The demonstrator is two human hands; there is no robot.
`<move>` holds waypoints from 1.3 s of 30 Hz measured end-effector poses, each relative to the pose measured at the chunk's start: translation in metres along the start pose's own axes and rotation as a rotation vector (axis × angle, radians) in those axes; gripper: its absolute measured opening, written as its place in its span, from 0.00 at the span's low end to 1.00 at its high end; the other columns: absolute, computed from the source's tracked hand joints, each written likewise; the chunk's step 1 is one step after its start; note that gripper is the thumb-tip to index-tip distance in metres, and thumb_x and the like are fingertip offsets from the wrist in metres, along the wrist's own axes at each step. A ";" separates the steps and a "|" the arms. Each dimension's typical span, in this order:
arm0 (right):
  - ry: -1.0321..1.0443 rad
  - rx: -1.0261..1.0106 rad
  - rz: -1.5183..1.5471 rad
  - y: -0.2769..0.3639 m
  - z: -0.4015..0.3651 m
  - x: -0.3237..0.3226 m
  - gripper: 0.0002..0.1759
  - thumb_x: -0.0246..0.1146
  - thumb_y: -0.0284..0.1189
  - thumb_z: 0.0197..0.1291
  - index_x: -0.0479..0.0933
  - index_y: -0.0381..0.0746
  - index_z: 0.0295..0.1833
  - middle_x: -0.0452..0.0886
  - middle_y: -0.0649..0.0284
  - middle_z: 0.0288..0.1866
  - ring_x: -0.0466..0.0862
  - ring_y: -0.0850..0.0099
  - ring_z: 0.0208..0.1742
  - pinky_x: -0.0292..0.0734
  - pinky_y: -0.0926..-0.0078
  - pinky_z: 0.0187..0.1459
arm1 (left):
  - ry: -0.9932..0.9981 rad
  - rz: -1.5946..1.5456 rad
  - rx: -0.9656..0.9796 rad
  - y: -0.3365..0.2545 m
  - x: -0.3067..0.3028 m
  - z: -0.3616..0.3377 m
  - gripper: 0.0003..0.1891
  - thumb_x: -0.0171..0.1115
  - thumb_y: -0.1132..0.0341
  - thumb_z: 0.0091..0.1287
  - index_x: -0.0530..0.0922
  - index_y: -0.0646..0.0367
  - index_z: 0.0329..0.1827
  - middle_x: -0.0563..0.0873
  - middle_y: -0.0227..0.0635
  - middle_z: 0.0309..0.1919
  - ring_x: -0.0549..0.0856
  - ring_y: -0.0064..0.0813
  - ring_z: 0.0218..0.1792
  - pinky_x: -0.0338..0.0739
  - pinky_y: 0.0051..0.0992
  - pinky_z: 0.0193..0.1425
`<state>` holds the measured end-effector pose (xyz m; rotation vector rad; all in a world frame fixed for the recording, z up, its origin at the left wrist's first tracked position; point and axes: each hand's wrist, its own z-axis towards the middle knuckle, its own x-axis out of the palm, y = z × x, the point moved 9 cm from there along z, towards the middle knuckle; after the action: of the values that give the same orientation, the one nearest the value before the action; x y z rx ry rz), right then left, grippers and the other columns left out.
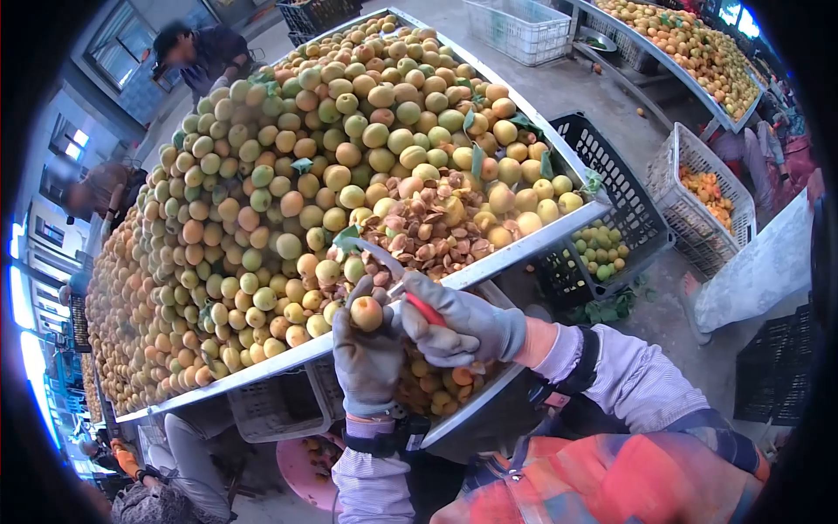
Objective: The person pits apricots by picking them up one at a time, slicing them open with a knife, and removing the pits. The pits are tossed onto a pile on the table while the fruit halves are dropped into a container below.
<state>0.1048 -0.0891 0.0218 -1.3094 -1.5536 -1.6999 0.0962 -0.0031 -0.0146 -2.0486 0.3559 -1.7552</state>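
Note:
My left hand (pixel 370 371), in a grey work glove, is closed around a yellow-orange apricot (pixel 367 313) near the table's front edge. In my gloved right hand (pixel 467 321) is a knife (pixel 425 309) with a red handle. Its curved blade points up and left, above the fruit and apart from the apricot in my left hand. Just beyond the hands, brown apricot pits (pixel 428 229) lie heaped on the table. A large pile of apricots (pixel 288 192) spreads behind and to the left. Below my hands, cut apricots (pixel 436 390) lie in a container partly hidden by my arms.
A metal rim (pixel 515 253) edges the table. To the right stand a black crate (pixel 624 192) holding small green fruit and a grey crate (pixel 698 205) with orange fruit pieces. A pink basin (pixel 301 472) sits below. Other people work at the left and right.

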 end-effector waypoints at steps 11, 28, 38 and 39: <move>-0.348 0.104 -0.804 -0.006 -0.005 -0.025 0.27 0.49 0.56 0.63 0.71 0.41 0.39 0.76 0.68 0.29 0.75 0.82 0.20 0.69 0.85 0.12 | -0.027 0.175 0.185 -0.022 0.010 -0.007 0.31 0.59 0.65 0.64 0.58 0.62 0.68 0.73 0.39 0.57 0.75 0.33 0.57 0.70 0.33 0.63; -0.399 0.059 -0.807 -0.003 -0.009 -0.027 0.23 0.53 0.52 0.64 0.71 0.42 0.37 0.73 0.70 0.25 0.72 0.82 0.19 0.65 0.83 0.16 | 0.008 0.304 0.194 -0.022 0.020 -0.007 0.35 0.65 0.71 0.57 0.58 0.59 0.67 0.72 0.40 0.57 0.72 0.34 0.60 0.65 0.37 0.68; -0.384 0.007 -0.914 -0.007 -0.004 -0.037 0.25 0.53 0.53 0.64 0.70 0.40 0.33 0.68 0.70 0.15 0.68 0.82 0.13 0.63 0.82 0.15 | 0.064 0.280 0.159 -0.023 0.025 -0.008 0.34 0.60 0.75 0.58 0.57 0.62 0.69 0.68 0.39 0.63 0.69 0.36 0.64 0.62 0.37 0.70; -0.382 -0.004 -0.911 -0.006 -0.004 -0.036 0.25 0.53 0.53 0.64 0.69 0.39 0.32 0.67 0.70 0.14 0.68 0.82 0.13 0.62 0.82 0.15 | 0.043 0.266 0.152 -0.023 0.024 -0.008 0.34 0.61 0.74 0.58 0.57 0.60 0.68 0.70 0.39 0.61 0.71 0.35 0.62 0.65 0.36 0.68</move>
<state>0.1134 -0.1003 -0.0124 -1.0117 -2.6498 -1.9958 0.0909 0.0052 0.0183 -1.7709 0.4690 -1.6144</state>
